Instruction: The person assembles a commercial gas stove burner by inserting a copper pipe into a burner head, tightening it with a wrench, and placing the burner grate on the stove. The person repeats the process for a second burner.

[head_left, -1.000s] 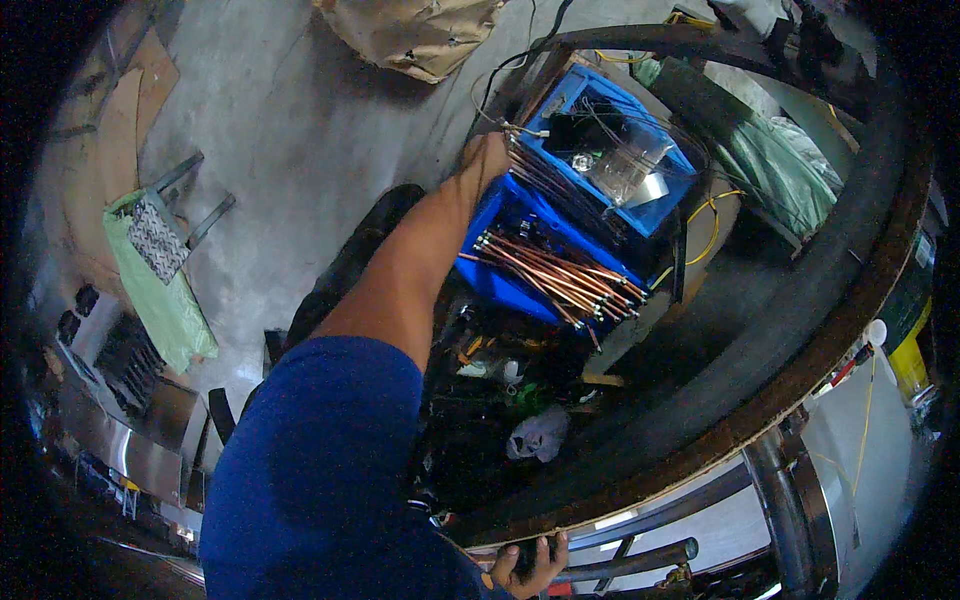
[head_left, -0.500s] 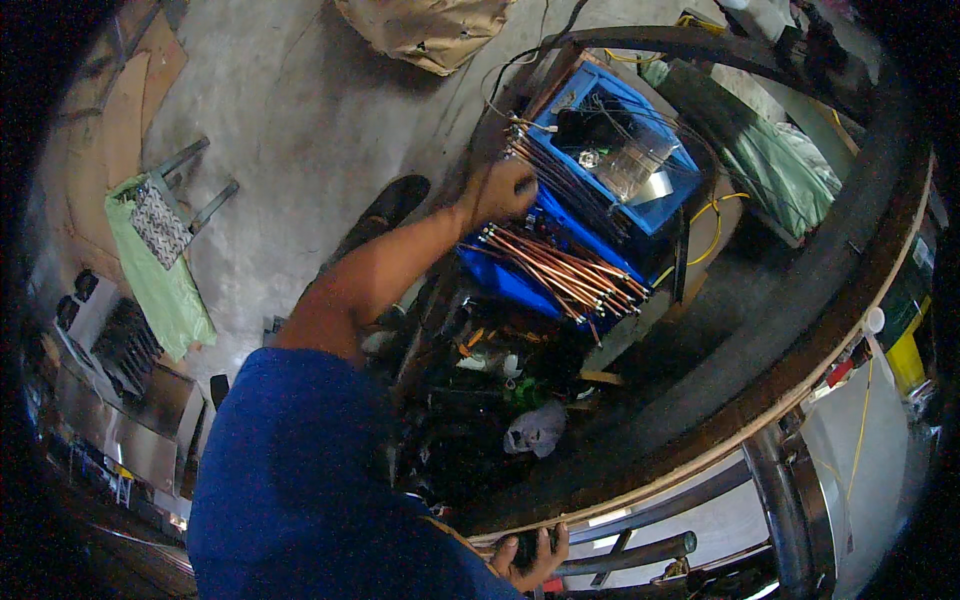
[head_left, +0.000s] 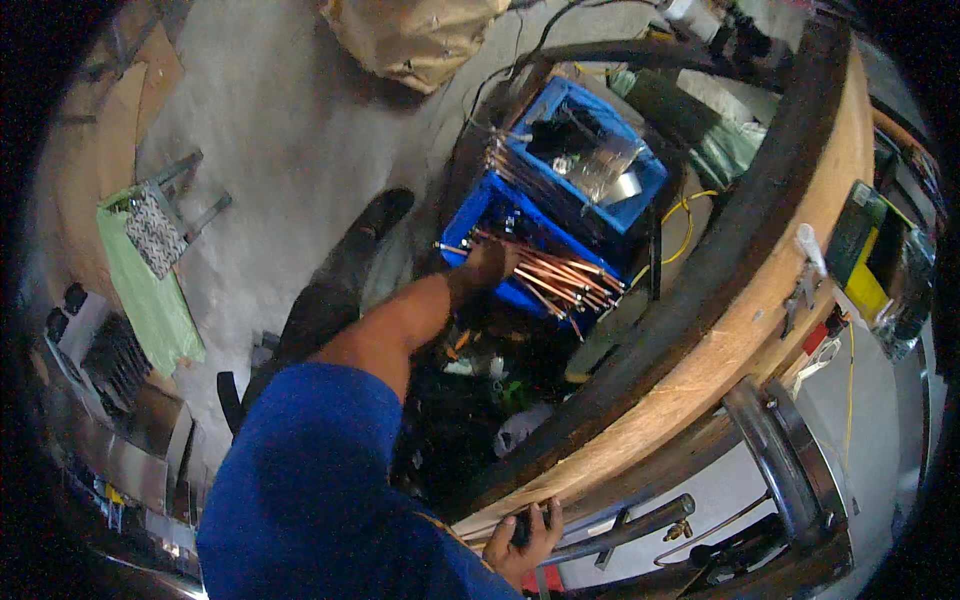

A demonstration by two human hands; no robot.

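Note:
My left hand [head_left: 488, 264] reaches down with its fingers closed round thin copper tubes [head_left: 565, 282]. They lie in a loose bundle over a blue bin [head_left: 465, 205], and some ends stick out past its rim. The fingertips are partly hidden among the tubes. At the lower edge, my right hand [head_left: 527, 545] rests against the edge of a wooden bench [head_left: 690, 400], its fingers spread. A dark patch shows between those fingers; I cannot make out what it is. Behind the bin stands a lighter blue crate [head_left: 640, 212] with clear plastic and dark parts inside.
Dark rods [head_left: 512, 165] lie between bin and crate. A yellow cable [head_left: 690, 205] loops beside the crate. Under the bench are a grey cloth [head_left: 515, 430] and dark clutter. At left stands a low stool [head_left: 155, 235] beside green sheeting [head_left: 165, 325]. A brown wrapped bundle [head_left: 415, 40] is at the top.
My left hand has moved down from the dark rods onto the copper tubes. The view has shifted, showing more of the bench top. My right hand stays at the bench edge.

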